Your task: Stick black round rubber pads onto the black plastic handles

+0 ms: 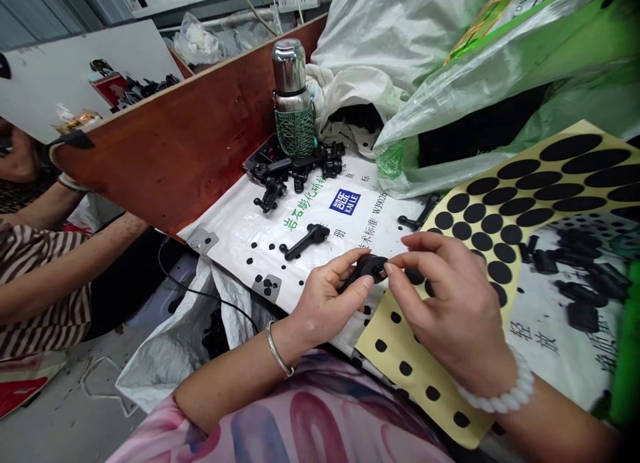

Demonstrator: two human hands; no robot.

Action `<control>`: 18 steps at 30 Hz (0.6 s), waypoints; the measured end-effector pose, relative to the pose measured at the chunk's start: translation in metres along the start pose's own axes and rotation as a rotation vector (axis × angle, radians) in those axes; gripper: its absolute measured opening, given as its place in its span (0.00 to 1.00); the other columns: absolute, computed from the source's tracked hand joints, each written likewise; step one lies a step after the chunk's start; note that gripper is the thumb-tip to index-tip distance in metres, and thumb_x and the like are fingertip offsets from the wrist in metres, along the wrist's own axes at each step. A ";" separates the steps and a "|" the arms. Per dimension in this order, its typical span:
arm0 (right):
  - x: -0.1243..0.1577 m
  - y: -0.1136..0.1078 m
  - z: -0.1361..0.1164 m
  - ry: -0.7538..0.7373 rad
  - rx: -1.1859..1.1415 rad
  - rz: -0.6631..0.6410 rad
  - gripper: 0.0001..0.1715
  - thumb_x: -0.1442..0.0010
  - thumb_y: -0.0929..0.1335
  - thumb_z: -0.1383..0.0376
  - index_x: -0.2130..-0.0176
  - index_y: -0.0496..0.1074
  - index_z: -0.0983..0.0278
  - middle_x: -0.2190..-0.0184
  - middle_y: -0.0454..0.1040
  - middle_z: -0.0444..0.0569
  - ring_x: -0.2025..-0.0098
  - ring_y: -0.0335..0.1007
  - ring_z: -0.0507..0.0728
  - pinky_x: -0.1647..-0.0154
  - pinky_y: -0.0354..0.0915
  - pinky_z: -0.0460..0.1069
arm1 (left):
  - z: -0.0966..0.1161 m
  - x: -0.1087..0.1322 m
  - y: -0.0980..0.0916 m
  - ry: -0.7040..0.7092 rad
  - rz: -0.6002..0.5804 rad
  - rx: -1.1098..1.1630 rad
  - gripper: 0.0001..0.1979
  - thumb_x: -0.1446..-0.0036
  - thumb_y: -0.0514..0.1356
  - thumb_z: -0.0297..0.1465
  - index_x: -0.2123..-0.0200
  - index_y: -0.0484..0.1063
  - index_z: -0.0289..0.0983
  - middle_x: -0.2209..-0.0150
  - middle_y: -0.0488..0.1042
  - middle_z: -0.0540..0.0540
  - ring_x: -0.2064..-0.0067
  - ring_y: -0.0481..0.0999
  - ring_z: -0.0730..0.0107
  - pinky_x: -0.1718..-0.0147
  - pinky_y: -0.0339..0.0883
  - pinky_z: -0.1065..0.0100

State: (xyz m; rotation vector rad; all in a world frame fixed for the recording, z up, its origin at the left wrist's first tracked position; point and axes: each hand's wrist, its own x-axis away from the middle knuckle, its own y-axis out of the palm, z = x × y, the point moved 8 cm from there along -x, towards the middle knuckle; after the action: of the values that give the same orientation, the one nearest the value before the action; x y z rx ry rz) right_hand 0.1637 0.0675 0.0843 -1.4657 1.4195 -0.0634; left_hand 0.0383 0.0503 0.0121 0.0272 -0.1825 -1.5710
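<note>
The person's left hand (pixel 327 300) clenches a matt black moulded plastic part (pixel 365 268) between thumb and fingers, while the right hand (pixel 453 310) pinches its other end, so both grips are closed on it. The part sits just above a cream-yellow backing sheet (pixel 420 376) printed with rows of round black dots (pixel 475 213). A smooth silver bangle (pixel 277 348) circles the left wrist, and a white bead bracelet (pixel 500 393) circles the right. Beyond the hands, a white woven sack (pixel 225 243) lies spread out, bearing a blue KAILE logo (pixel 345 202) and green Chinese characters (pixel 303 210). A black lever-shaped handle (pixel 305 242) and loose black dots lie on it, with a heap of similar black parts (pixel 295 170) farther on. A steel flask in green mesh (pixel 293 96) stands against a reddish-brown wooden board (pixel 175 143). Translucent plastic bags (pixel 475 96) bulge at far right. A co-worker's striped sleeve (pixel 40 276) shows at left, above a grey floor (pixel 70 416).
</note>
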 end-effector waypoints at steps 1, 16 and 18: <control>0.001 -0.003 -0.005 -0.056 0.123 0.023 0.10 0.40 0.65 0.62 0.65 0.72 0.67 0.58 0.70 0.60 0.54 0.67 0.67 0.53 0.59 0.62 | 0.001 0.000 -0.001 0.031 0.009 -0.015 0.24 0.45 0.58 0.31 0.46 0.64 0.30 0.56 0.74 0.40 0.72 0.70 0.78 0.72 0.65 0.74; 0.017 0.045 0.048 0.666 -0.911 -0.494 0.14 0.42 0.69 0.54 0.65 0.74 0.62 0.72 0.74 0.46 0.71 0.68 0.52 0.68 0.65 0.46 | 0.032 0.004 -0.025 0.421 0.092 -0.501 0.14 0.41 0.56 0.36 0.55 0.68 0.34 0.65 0.75 0.44 0.67 0.73 0.69 0.67 0.69 0.68; 0.019 0.030 0.068 0.662 -0.754 -0.410 0.15 0.43 0.69 0.53 0.64 0.74 0.61 0.71 0.74 0.46 0.70 0.68 0.52 0.69 0.64 0.47 | 0.039 0.006 -0.028 0.603 0.174 -0.908 0.14 0.41 0.56 0.35 0.53 0.69 0.35 0.61 0.75 0.42 0.61 0.74 0.64 0.61 0.68 0.63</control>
State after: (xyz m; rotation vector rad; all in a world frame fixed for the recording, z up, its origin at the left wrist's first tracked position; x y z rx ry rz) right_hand 0.1933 0.1022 0.0225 -2.5162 1.7274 -0.3213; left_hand 0.0058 0.0477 0.0472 -0.2177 0.9745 -1.2883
